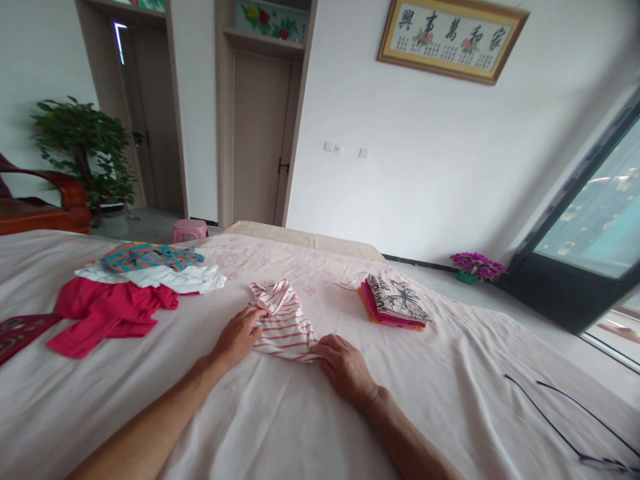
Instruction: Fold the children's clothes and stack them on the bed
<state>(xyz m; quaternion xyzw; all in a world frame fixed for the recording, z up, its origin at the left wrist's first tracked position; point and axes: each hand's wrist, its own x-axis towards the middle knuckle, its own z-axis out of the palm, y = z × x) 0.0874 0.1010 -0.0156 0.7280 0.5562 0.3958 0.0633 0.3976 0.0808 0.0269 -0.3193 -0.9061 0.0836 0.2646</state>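
Between left fingers (251,315) and right fingers (329,345) — striped garment (284,328).

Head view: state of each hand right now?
Left hand: closed, holding the striped garment by its left edge.
Right hand: closed, pinching its near right corner.

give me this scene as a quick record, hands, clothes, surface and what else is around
left hand: fingers on the left edge of the striped garment
right hand: pinching that garment's lower right corner
loose clothes: heaped at left; red, white, blue-and-orange pieces
folded stack: right of the striped garment, printed white piece on top
surface: pale, wrinkled sheet
eyeglasses: lower right, temples unfolded
beyond: pink stool, purple flowers
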